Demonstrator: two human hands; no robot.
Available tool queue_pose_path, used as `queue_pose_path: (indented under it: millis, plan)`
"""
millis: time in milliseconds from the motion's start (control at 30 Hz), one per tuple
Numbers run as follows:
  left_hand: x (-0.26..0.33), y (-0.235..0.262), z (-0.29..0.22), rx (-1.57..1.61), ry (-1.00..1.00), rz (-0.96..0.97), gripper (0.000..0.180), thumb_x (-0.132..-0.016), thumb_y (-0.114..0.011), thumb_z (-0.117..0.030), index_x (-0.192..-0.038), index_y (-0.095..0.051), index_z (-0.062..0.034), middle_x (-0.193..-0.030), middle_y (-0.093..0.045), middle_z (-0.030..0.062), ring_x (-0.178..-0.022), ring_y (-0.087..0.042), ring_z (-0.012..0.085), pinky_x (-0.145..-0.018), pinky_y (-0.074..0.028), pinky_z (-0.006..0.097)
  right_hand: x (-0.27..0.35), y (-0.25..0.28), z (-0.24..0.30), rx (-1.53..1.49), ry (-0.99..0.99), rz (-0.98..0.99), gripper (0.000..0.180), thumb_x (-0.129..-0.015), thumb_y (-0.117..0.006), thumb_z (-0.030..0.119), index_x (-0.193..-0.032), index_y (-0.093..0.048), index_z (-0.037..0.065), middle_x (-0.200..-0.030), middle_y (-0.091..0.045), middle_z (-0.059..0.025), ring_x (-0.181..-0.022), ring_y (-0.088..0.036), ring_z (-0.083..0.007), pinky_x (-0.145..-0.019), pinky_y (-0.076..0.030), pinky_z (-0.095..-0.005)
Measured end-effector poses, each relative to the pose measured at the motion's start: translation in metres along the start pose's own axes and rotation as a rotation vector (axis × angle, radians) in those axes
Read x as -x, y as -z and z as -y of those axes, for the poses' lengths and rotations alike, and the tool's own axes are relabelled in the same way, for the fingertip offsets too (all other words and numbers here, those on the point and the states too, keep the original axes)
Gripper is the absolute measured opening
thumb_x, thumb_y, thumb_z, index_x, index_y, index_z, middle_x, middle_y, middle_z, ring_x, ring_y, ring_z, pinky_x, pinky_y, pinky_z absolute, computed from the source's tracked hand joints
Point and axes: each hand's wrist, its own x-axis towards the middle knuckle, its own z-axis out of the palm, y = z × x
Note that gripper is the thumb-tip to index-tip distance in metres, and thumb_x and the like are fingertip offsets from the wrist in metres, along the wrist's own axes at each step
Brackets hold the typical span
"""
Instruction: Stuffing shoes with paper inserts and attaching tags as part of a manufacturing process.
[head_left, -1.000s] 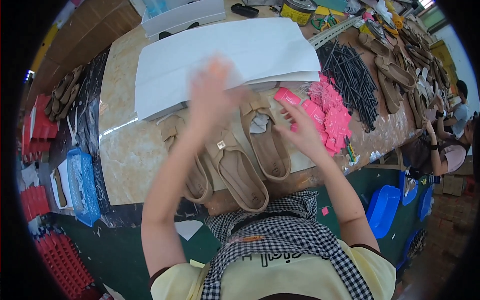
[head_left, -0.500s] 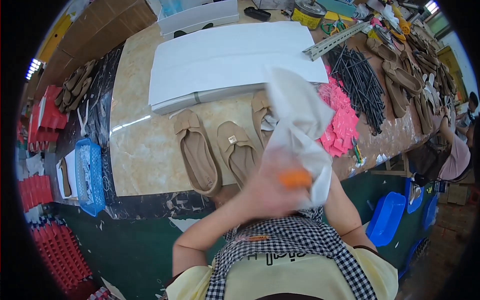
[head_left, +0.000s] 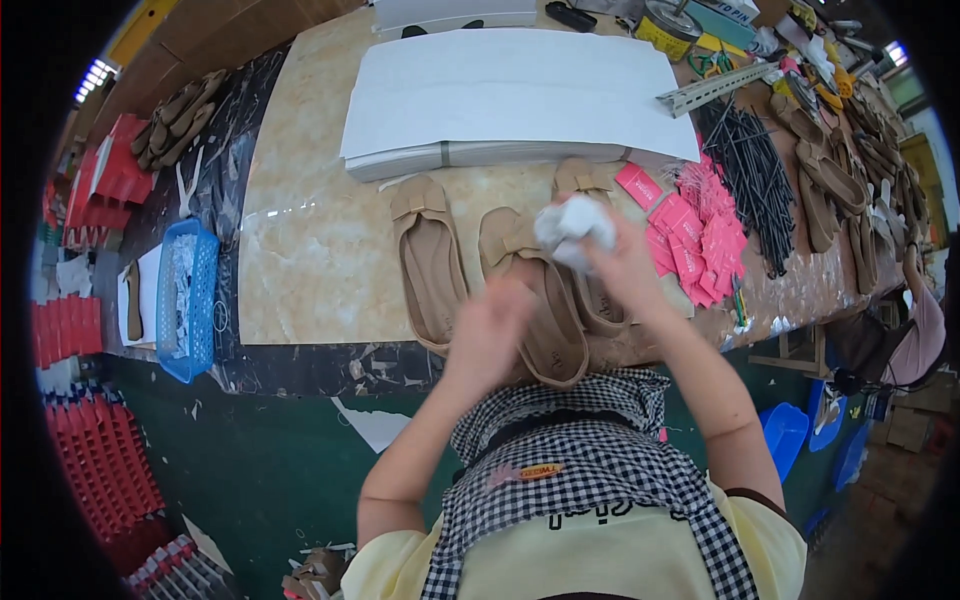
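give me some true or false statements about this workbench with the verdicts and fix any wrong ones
1. The right hand holds crumpled white paper. True.
2. The pink cards lie left of the white sheet stack. False: they lie to the right, beside the black rods.
3. The left hand is near the middle shoe. True.
4. The plastic basket on the left is red. False: it is blue.
5. Three tan shoes lie on the near side of the sheet stack. True.

Crumpled white paper looks matt and wrinkled over smooth tan shoes. The marbled desk gleams glossily.
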Motion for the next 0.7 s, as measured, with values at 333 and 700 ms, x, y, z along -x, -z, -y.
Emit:
queue_pose_path:
  millis: [333, 700]
  plan:
    - [0.043, -0.054, 0.012, -0.822, -0.355, 0.232, 0.030, -0.075, -0.075, -0.034, -0.075, -0.069, -0.0045, -0.099, -0.071, 0.0094, -0.090, -0.067, 0.0226, -0.081, -0.047, 0.034, -0.026, -0.066, -0.049, 1.535, 0.482, 0.340, 0.043, -0.072, -0.072, 0.014, -0.113, -0.064, 0.006, -0.100, -0.054, -0.0117, -0.094, -0.057, -0.0298, -0.081, -0.050, -0.0386]
    - [0.040, -0.053, 0.020, -0.758, -0.382, 0.284, 0.029, -0.076, -0.075, -0.033, -0.080, -0.067, -0.0053, -0.103, -0.071, 0.0097, -0.098, -0.067, 0.0214, -0.086, -0.045, 0.036, -0.043, -0.034, -0.036, 1.057, 0.271, 0.050, 0.062, -0.073, -0.075, 0.013, -0.129, -0.049, 0.006, -0.105, -0.052, -0.0154, -0.098, -0.058, -0.0355, -0.082, -0.050, -0.0444]
